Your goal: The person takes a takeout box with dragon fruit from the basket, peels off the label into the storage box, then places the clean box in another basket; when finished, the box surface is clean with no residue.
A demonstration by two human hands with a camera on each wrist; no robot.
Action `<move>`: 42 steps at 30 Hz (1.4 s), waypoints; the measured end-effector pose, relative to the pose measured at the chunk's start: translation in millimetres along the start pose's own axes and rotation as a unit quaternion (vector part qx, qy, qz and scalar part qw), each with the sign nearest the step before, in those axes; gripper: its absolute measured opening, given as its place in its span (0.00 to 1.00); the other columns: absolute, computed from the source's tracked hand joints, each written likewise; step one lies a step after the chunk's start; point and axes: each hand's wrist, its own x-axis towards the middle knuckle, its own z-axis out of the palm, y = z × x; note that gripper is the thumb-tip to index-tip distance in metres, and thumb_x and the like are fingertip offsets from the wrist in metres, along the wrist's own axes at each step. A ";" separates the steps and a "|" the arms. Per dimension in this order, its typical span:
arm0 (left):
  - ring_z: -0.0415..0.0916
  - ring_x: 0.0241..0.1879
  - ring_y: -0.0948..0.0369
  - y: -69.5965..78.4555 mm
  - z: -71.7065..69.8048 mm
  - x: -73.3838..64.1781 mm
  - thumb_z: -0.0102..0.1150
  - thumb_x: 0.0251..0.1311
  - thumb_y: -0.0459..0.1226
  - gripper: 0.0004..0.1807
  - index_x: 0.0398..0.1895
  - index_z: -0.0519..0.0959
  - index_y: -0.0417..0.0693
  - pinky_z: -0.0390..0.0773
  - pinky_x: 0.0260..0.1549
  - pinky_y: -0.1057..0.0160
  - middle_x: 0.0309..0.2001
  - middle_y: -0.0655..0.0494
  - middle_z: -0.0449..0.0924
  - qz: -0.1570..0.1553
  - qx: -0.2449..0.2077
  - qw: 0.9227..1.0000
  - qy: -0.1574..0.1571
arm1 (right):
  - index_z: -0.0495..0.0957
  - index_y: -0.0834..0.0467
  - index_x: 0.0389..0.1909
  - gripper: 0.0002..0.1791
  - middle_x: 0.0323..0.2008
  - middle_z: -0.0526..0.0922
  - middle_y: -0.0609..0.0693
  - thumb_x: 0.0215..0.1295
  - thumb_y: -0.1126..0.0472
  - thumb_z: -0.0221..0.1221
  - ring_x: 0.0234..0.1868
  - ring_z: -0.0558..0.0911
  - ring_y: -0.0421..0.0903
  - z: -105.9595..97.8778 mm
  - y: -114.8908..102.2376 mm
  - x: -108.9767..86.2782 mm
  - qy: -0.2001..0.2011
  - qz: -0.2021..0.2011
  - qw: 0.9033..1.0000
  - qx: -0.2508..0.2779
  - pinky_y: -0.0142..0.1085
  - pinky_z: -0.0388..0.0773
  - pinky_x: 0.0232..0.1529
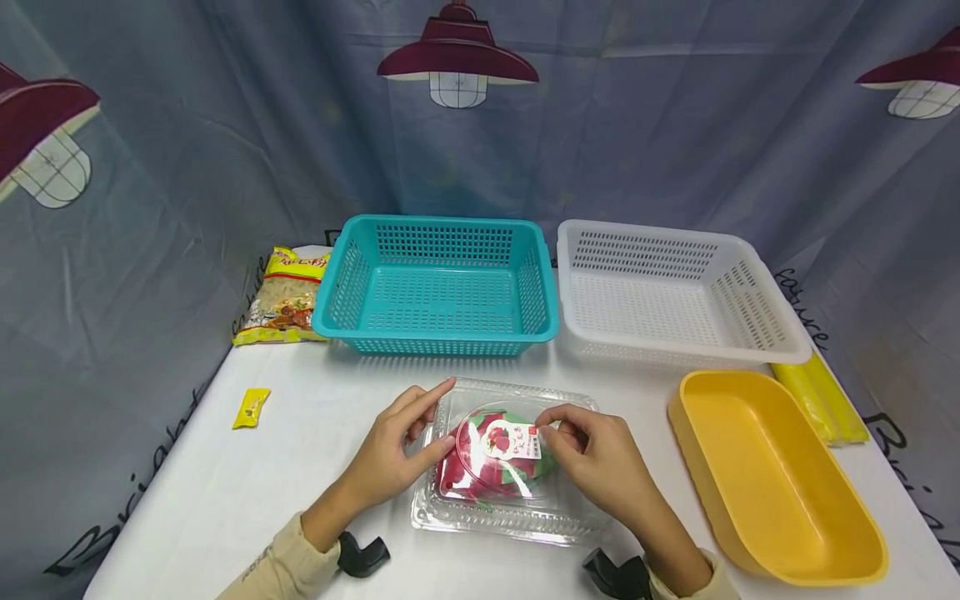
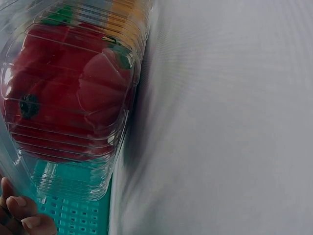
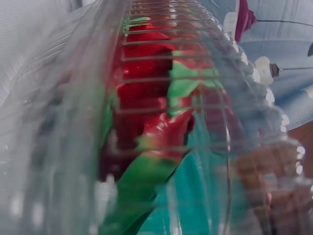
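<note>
A clear plastic clamshell box [image 1: 510, 525] lies on the table in the head view, with red and green fruit pieces [image 1: 456, 477] inside that resemble dragon fruit. A white and red label [image 1: 512, 440] sits on its lid. My left hand [image 1: 386, 454] rests on the box's left side, index finger extended along the edge and thumb on the lid. With thumb and index finger, my right hand [image 1: 603, 454] pinches the label's right edge. Through ribbed plastic, the left wrist view shows the red fruit [image 2: 63, 88]; the right wrist view shows red and green fruit [image 3: 151, 98], blurred.
Behind the box stand a teal basket [image 1: 435, 343] and a white basket [image 1: 682, 354]. A yellow bin [image 1: 780, 483] is at the right, beside a yellow packet [image 1: 821, 400]. A food bag [image 1: 285, 300] and a small yellow sachet [image 1: 251, 407] lie at the left.
</note>
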 end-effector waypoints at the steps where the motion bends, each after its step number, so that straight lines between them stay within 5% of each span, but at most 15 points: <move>1: 0.62 0.28 0.61 0.0 0.1 -0.2 0.67 0.63 0.37 0.35 0.74 0.69 0.44 0.66 0.24 0.65 0.37 0.58 0.67 -0.001 -0.001 1.000 0.000 | 0.86 0.47 0.34 0.09 0.17 0.69 0.39 0.62 0.67 0.67 0.19 0.67 0.37 0.3 0.3 -0.4 0.002 0.000 1.000 -0.001 0.31 0.65 0.19; 42: 0.63 0.27 0.59 4.2 0.0 0.5 0.68 0.62 0.36 0.35 0.74 0.70 0.43 0.66 0.24 0.63 0.37 0.57 0.67 -0.004 -0.006 1.000 0.001 | 0.86 0.47 0.31 0.07 0.16 0.68 0.38 0.65 0.64 0.66 0.18 0.66 0.36 1.6 -2.7 -1.9 0.010 0.016 1.000 -0.002 0.30 0.63 0.19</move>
